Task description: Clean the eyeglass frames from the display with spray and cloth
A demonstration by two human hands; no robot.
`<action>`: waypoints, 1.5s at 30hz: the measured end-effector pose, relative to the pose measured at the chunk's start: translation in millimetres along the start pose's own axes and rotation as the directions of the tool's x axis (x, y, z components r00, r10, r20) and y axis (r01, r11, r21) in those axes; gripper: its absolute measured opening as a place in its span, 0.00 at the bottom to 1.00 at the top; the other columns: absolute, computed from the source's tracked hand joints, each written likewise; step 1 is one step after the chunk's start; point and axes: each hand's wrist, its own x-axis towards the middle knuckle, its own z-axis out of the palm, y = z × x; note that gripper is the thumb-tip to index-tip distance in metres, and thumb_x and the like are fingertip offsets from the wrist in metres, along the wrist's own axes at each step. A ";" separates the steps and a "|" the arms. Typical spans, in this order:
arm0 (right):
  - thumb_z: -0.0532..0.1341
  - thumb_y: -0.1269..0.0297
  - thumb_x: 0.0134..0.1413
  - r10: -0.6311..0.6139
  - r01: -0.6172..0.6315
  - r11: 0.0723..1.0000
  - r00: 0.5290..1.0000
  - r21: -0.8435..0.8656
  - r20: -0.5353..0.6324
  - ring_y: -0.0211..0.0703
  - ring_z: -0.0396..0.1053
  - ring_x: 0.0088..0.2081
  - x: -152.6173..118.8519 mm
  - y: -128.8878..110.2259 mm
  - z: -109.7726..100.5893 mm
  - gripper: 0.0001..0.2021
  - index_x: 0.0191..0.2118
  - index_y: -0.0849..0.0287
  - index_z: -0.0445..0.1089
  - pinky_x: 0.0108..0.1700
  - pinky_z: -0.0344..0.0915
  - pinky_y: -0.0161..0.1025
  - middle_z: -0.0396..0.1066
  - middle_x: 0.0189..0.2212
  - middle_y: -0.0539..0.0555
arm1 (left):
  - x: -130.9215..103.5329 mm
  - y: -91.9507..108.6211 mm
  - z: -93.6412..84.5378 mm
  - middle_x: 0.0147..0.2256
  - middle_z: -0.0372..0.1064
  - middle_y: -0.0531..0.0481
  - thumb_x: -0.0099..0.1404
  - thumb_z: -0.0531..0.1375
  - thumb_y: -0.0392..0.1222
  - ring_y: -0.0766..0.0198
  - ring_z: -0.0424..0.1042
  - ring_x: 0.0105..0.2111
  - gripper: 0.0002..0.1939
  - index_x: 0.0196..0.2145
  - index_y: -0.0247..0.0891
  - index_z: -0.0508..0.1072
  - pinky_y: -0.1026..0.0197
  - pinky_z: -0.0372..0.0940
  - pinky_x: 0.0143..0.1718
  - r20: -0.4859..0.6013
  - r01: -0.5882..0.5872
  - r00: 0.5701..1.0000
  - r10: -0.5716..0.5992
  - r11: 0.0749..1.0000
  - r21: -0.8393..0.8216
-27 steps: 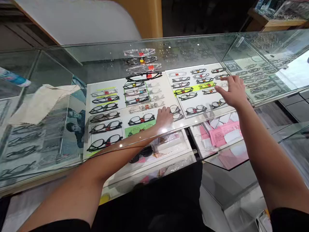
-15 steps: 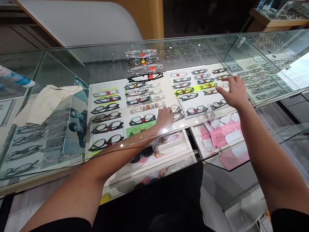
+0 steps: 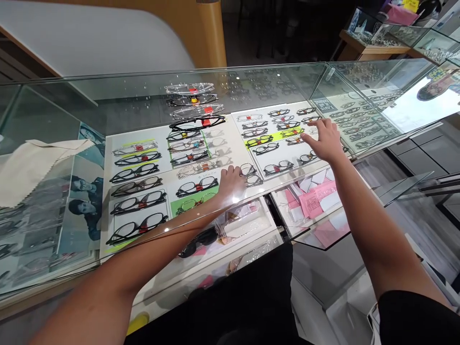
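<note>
My left hand [image 3: 232,184] reaches low into the glass display case, its fingers curled at a pair of eyeglasses [image 3: 253,180] that stands at a steep angle to the rows around it. The fingertips are partly hidden. My right hand [image 3: 325,136] hovers at the right end of the white display board [image 3: 283,152], thumb and fingers apart and nothing held. Near its thumb lie eyeglasses with a small coloured tag [image 3: 294,140]. Left of my left hand sit dark eyeglasses with a red tag [image 3: 197,186], above a green card [image 3: 176,208].
Several eyeglasses are stacked on the case's glass top [image 3: 125,103] at the back. A beige cloth [image 3: 36,167] lies at the left. Below the front edge, open drawers hold sunglasses [image 3: 199,241] and pink packets [image 3: 311,203]. Another case [image 3: 373,48] stands far right.
The view has shifted, so the case appears further left and slightly lower. Both hands keep nearly the same places over the eyeglasses; the left stays curled, the right spread.
</note>
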 end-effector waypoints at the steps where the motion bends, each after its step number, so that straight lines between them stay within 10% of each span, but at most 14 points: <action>1: 0.57 0.31 0.68 -0.005 0.005 1.000 1.000 0.008 -0.011 0.76 0.66 0.68 0.1 1.1 1.1 0.33 0.66 0.48 0.73 0.69 0.64 0.72 0.70 0.67 0.65 | -0.8 0.2 -0.2 0.58 0.74 0.32 0.78 0.61 0.44 0.33 0.65 0.61 0.15 0.46 0.40 0.89 0.38 0.59 0.58 -0.002 0.000 1.000 0.000 1.000 -0.001; 17: 0.57 0.27 0.66 -0.034 0.035 0.999 0.998 0.035 -0.048 0.79 0.66 0.67 0.3 7.7 5.1 0.35 0.64 0.47 0.74 0.69 0.63 0.76 0.71 0.66 0.65 | 40.1 -39.4 -14.9 0.47 0.79 0.37 0.73 0.53 0.29 0.39 0.68 0.57 0.14 0.50 0.42 0.71 0.42 0.57 0.59 -0.029 0.067 0.997 -0.074 0.981 -0.183; 35: 0.58 0.33 0.68 -0.012 0.012 1.000 1.000 0.015 -0.004 0.80 0.65 0.69 -4.2 0.3 -3.3 0.33 0.66 0.50 0.74 0.68 0.63 0.76 0.69 0.68 0.68 | 15.9 -31.4 -13.8 0.49 0.82 0.37 0.74 0.66 0.51 0.40 0.73 0.56 0.15 0.47 0.40 0.88 0.41 0.61 0.58 0.010 -0.159 0.987 0.161 0.981 -0.110; 45: 0.58 0.32 0.66 -0.021 0.021 0.999 1.000 0.031 -0.019 0.80 0.64 0.67 -2.7 2.8 -1.3 0.33 0.65 0.49 0.74 0.67 0.63 0.77 0.70 0.66 0.67 | 19.4 -26.0 4.6 0.49 0.84 0.37 0.72 0.64 0.47 0.37 0.75 0.55 0.15 0.43 0.43 0.91 0.40 0.63 0.56 0.028 -0.164 0.985 0.168 0.981 -0.101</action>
